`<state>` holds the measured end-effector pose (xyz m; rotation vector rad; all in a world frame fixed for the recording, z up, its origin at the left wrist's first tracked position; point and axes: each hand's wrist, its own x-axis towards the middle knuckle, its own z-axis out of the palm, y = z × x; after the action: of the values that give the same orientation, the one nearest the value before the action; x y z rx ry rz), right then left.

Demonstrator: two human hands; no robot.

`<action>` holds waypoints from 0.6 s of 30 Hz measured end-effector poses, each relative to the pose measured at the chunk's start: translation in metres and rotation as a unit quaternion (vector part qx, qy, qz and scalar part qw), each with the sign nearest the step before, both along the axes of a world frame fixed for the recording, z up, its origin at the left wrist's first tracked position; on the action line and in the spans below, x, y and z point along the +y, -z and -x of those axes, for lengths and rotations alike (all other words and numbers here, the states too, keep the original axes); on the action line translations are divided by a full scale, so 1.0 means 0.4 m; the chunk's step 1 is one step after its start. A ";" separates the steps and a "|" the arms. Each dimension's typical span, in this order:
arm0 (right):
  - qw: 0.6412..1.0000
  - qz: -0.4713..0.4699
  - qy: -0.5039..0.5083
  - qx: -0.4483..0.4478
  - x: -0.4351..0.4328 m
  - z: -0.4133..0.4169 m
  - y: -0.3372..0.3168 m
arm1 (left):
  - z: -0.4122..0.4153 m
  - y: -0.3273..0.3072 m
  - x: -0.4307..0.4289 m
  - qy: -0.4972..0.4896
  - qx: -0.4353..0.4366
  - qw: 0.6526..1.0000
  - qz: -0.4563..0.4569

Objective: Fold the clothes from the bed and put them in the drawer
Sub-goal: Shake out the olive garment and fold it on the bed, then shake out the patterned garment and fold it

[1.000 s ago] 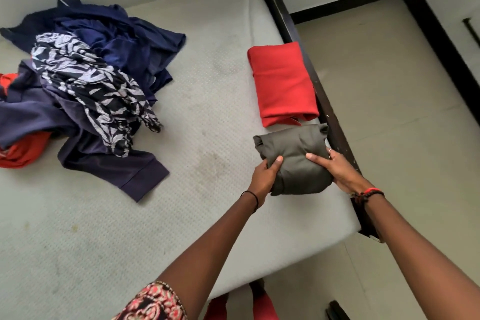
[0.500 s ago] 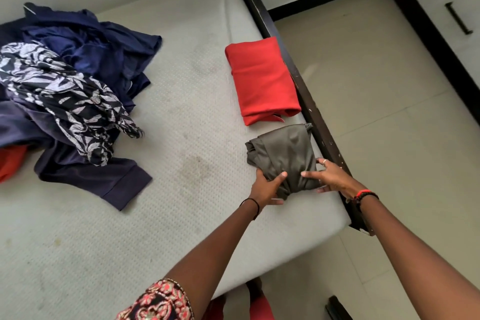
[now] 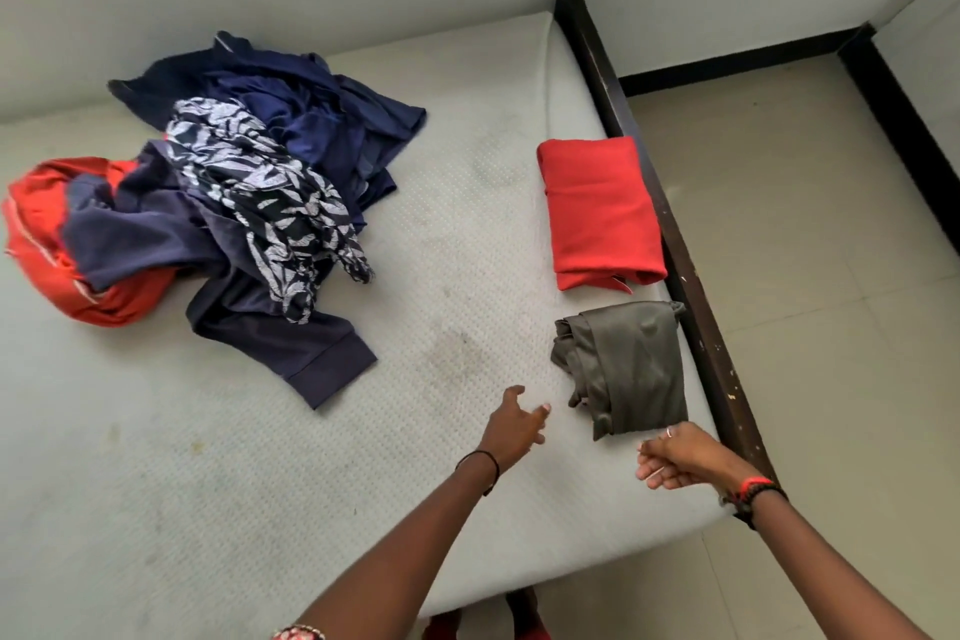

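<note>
A folded olive-grey garment (image 3: 626,369) lies on the mattress (image 3: 457,234) near its right edge. Just beyond it sits a folded red garment (image 3: 597,211). My left hand (image 3: 511,426) hovers over the mattress to the left of the olive garment, fingers spread, holding nothing. My right hand (image 3: 680,455) hangs just in front of the olive garment with fingers loosely curled and empty. An unfolded heap lies at the left: navy clothes (image 3: 291,120), a black-and-white patterned piece (image 3: 275,203) and an orange-red garment (image 3: 57,244).
A dark wooden bed frame (image 3: 675,234) runs along the mattress's right side. Beige tiled floor (image 3: 810,276) lies to the right, bordered by a black skirting. A pale wall stands behind the bed. No drawer is visible.
Both hands have let go of the olive garment, which now lies on the mattress by itself. My left hand moved left, my right hand drew back. The view swung left.
</note>
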<state>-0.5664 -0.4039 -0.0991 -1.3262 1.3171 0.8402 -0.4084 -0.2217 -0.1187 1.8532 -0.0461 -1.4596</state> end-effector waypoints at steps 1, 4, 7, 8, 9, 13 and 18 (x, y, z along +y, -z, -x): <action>1.000 -0.002 -0.001 -0.016 0.014 -0.028 -0.004 | -0.034 -0.006 0.023 -0.026 -0.032 0.999 0.005; 0.997 0.003 -0.005 -0.081 0.075 -0.149 -0.038 | -0.153 -0.044 0.101 -0.112 -0.132 0.985 0.011; 0.990 0.007 -0.050 -0.133 0.137 -0.300 -0.058 | -0.286 -0.083 0.174 -0.161 -0.266 0.950 -0.010; 0.986 0.009 -0.065 -0.150 0.158 -0.355 -0.065 | -0.330 -0.099 0.197 -0.175 -0.308 0.935 -0.019; 0.983 0.014 -0.079 -0.166 0.177 -0.408 -0.071 | -0.372 -0.115 0.215 -0.194 -0.339 0.920 -0.027; 0.966 0.055 -0.109 -0.228 0.254 -0.635 -0.088 | -0.514 -0.171 0.276 -0.269 -0.381 0.881 -0.080; 0.935 0.168 -0.181 -0.255 0.332 -0.857 -0.065 | -0.592 -0.142 0.314 -0.220 -0.306 0.918 -0.121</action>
<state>-0.2235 -0.2711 -0.0732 -1.9439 0.8342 0.4610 -0.1717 -0.0960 -0.0617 2.2759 0.2439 -0.5655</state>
